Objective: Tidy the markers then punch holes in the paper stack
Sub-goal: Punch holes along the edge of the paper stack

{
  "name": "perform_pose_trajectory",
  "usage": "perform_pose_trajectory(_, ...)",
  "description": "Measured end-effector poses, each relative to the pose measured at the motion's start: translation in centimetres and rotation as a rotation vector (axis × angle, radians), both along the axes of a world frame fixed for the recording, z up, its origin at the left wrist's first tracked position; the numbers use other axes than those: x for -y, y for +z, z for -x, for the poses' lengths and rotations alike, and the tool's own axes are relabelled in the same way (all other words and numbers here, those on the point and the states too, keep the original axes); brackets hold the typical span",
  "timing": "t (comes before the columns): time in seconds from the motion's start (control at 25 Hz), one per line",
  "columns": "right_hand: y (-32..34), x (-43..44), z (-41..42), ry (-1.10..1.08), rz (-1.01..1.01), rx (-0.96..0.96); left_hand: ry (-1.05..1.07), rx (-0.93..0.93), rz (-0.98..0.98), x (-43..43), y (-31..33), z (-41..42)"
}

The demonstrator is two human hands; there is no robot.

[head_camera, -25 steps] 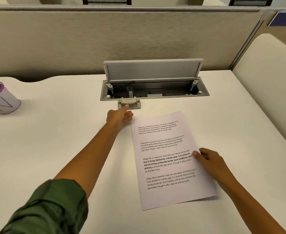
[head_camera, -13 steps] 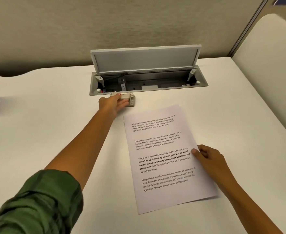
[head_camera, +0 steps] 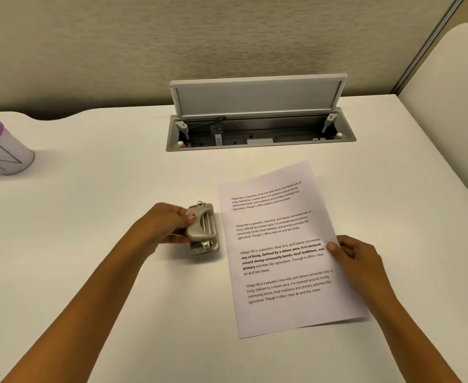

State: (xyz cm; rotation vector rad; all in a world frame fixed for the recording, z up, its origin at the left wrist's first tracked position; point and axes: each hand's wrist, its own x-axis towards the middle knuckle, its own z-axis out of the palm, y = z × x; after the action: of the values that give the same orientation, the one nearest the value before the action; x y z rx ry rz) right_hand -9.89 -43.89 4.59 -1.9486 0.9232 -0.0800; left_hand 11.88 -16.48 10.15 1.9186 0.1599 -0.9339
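Beige hole punch [head_camera: 203, 230] on the white tabletop [head_camera: 116, 217], just left of the printed paper stack [head_camera: 282, 250], apart from its edge. Left hand [head_camera: 162, 226], grip closed around the punch's handle end, thumb on top. Right hand [head_camera: 355, 258], grip pinching the stack's right edge, thumb pressed on the sheet. Beyond, open cable tray [head_camera: 260, 134] with lid raised; far left, purple-rimmed white cup [head_camera: 2, 150].

1 head-worn view, close, angled forward and down over the desk [head_camera: 89, 244].
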Motion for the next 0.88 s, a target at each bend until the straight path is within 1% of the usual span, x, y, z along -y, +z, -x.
perform_pose_trajectory(0.12, 0.2, 0.0, 0.0, -0.012, -0.013, 0.013, -0.042, 0.025, -0.051, -1.1, -1.1, 1.6)
perform_pose_trajectory(0.28, 0.2, 0.0, 0.2, -0.055, -0.065, 0.038, -0.031, 0.100, -0.139, -1.6, -2.4, 2.6)
perform_pose_trajectory(0.4, 0.1, -0.4, 0.5, -0.110, -0.147, 0.068, -0.005, 0.123, -0.149, -1.7, -2.7, 2.8)
perform_pose_trajectory(0.56, -0.1, -1.8, 0.6, -0.088, -0.231, 0.069, -0.015, 0.139, -0.151, -1.6, -2.6, 2.9)
perform_pose_trajectory(0.88, -0.2, -3.7, -0.1, -0.075, -0.189, 0.081, -0.022, 0.133, -0.153, -1.6, -2.6, 2.9)
